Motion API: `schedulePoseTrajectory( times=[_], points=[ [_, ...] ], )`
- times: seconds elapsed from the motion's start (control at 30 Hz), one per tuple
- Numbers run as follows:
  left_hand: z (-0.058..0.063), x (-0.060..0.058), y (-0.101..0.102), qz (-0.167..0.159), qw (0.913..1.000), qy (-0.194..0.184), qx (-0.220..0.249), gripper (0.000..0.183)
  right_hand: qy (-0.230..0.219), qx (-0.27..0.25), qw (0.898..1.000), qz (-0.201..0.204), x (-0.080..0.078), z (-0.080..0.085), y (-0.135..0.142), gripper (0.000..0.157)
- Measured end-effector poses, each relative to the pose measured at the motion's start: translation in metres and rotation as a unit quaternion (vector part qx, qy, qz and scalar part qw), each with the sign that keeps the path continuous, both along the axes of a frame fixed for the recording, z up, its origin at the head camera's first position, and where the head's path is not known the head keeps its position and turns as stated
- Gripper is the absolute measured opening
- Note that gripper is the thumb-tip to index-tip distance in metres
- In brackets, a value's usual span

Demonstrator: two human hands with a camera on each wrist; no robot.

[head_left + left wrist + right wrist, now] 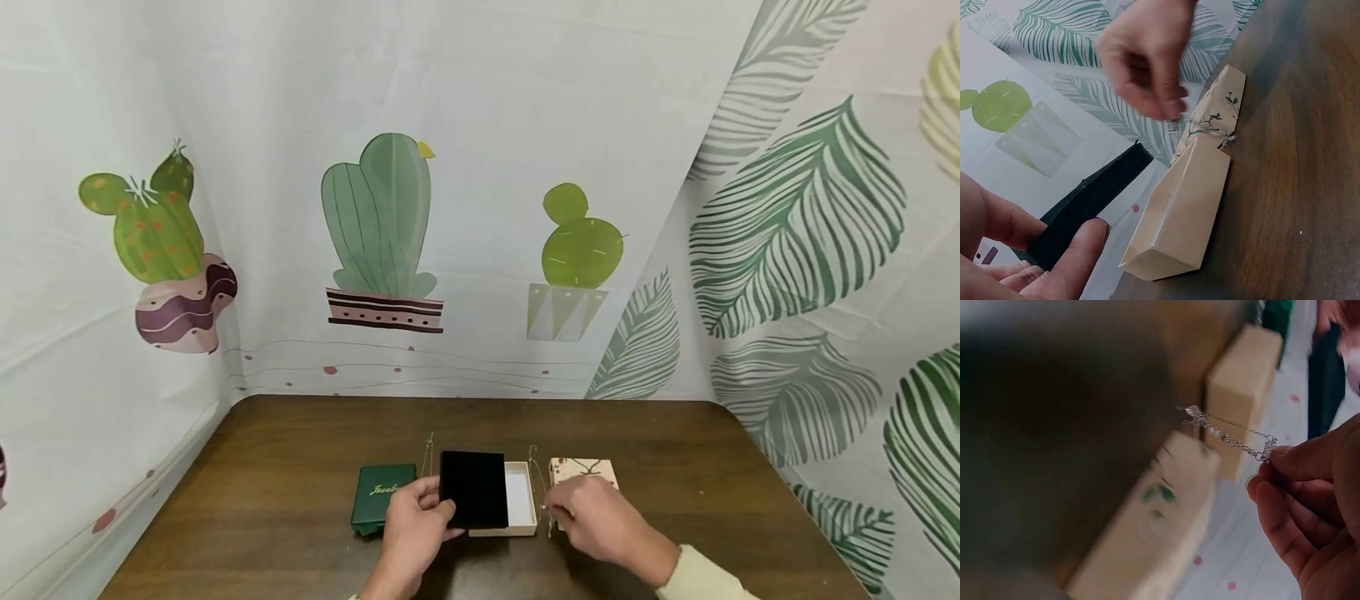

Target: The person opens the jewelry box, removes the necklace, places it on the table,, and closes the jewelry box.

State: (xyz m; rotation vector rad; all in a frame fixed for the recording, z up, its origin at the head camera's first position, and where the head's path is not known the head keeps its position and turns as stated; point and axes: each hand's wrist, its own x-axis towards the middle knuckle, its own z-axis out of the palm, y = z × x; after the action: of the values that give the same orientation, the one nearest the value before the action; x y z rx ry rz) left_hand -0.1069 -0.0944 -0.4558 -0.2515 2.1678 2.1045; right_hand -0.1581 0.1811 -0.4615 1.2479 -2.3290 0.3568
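Note:
My left hand (412,529) holds a flat black jewelry-box pad (472,490) by its near left edge, thumb on one face and fingers on the other. The pad hangs over part of an open cream box (520,492) with a white inside. Just right of that box, my right hand (600,517) pinches one end of a thin silver chain with small clear beads (1213,432), between thumb and forefinger. Its far end droops by the printed box lid (1166,494). Whether it is a necklace or a bracelet, I cannot tell.
A dark green box with gold lettering (372,492) lies left of the left hand. Another fine chain (428,457) lies behind it, and a chain (533,457) lies between the cream box and the flower-printed lid. Behind the brown table (300,433) hangs a cactus-print cloth.

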Motion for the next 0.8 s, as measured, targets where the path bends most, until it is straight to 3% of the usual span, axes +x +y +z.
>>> schedulePoseTrajectory(
  times=[0.13, 0.33, 0.6, 0.8],
  points=[
    [0.0, 0.0, 0.001, -0.003, 1.0, -0.001, 0.0, 0.058, 0.034, 0.031, 0.998, 0.039, 0.013, -0.014, 0.002, 0.04],
    [-0.001, 0.0, 0.005, -0.001, 1.0, -0.003, -0.002, 0.056, 0.027, 0.078, 0.994, 0.067, 0.021, -0.025, 0.004, 0.031],
    [-0.003, -0.001, 0.007, 0.0, 1.0, -0.007, -0.005, 0.056, 0.06, 0.139, 0.984, 0.089, 0.024, -0.026, 0.005, 0.032],
    [-0.002, -0.002, 0.008, 0.002, 0.9999, -0.009, 0.004, 0.056, 0.097, 0.147, 0.98, 0.096, 0.027, -0.028, 0.007, 0.034]
  ],
)
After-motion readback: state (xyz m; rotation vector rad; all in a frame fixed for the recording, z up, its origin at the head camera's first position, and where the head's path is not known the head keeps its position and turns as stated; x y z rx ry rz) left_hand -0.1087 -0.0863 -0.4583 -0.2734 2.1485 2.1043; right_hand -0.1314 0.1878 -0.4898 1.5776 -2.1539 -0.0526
